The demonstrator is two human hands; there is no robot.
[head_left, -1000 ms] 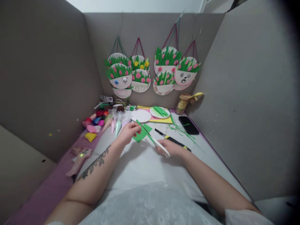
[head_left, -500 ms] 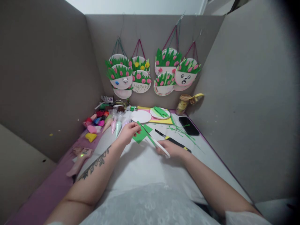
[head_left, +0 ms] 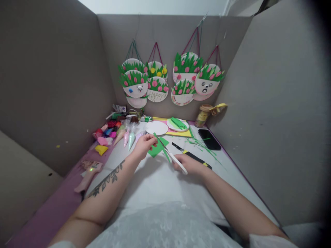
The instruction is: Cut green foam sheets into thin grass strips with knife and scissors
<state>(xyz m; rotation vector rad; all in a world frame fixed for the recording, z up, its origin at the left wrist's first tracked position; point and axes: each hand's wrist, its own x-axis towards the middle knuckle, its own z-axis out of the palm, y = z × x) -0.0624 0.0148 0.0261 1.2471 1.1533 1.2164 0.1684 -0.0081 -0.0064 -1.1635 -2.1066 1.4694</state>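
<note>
My left hand [head_left: 145, 146] pinches the upper end of a narrow green paper strip [head_left: 166, 154] between thumb and fingertips. White-handled scissors [head_left: 180, 164] are in my right hand [head_left: 190, 165], fingers wrapped around the handles. Their blades point up and left, lying along the strip close to my left fingertips. On the white table covering beneath, a green paper piece [head_left: 157, 150] lies partly behind my left hand. A black and yellow utility knife [head_left: 198, 159] rests just beyond my right hand.
Green paper scraps [head_left: 199, 143] lie near a black phone [head_left: 213, 143]. Behind are a white paper plate [head_left: 157, 127] and a plate with green cutouts [head_left: 178, 123]. Piping bags [head_left: 131, 140] and a pink glue gun [head_left: 89, 175] are on the left. Decorated plates [head_left: 184, 69] hang on the back partition.
The lower part of the green strip now hangs more apart from the scissors. Both hands keep nearly the same place, and the whole view has shifted slightly.
</note>
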